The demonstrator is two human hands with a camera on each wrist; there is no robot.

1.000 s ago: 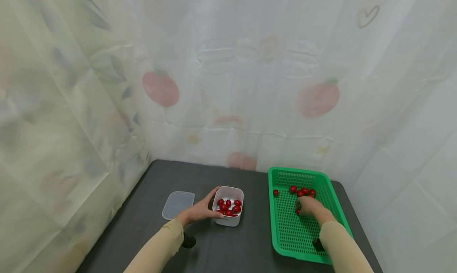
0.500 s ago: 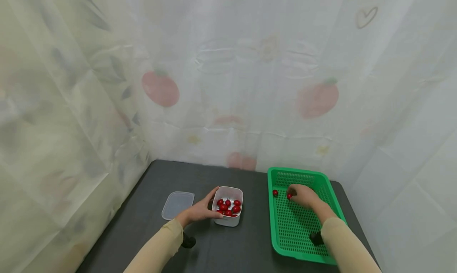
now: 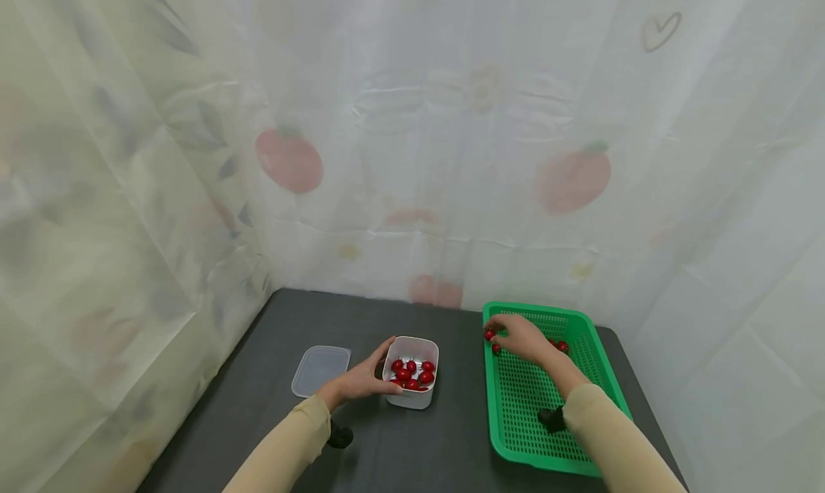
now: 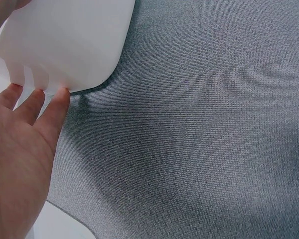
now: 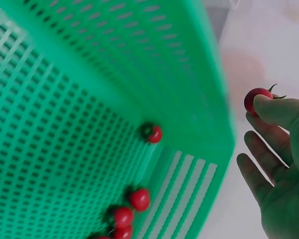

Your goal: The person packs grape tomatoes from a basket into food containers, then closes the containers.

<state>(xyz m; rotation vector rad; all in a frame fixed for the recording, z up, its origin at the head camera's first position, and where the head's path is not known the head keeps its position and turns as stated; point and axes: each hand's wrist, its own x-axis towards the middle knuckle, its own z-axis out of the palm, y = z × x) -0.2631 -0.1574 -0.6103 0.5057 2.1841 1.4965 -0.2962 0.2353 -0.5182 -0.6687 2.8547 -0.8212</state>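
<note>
My right hand (image 3: 523,337) pinches a cherry tomato (image 5: 258,101) between thumb and forefinger, above the left rim of the green basket (image 3: 493,407); the other fingers spread loosely. Several more cherry tomatoes (image 5: 139,199) lie inside that basket, and a single one (image 3: 496,349) sits by its left wall. My left hand (image 3: 361,380) holds the white square container (image 3: 411,400) from its left side, thumb at the near side and fingers round the far side. In the left wrist view its fingertips touch the container's wall (image 4: 70,45). Several cherry tomatoes (image 3: 404,374) lie in the container.
A translucent lid (image 3: 321,370) lies flat on the dark table (image 3: 387,457), left of the container. A printed curtain (image 3: 412,156) hangs behind the table and along its left side. The basket stands near the table's right edge.
My right hand has gone from among the tomatoes in the basket, leftward and up to its left rim, bringing one cherry tomato along. The left hand and container have stayed put.
</note>
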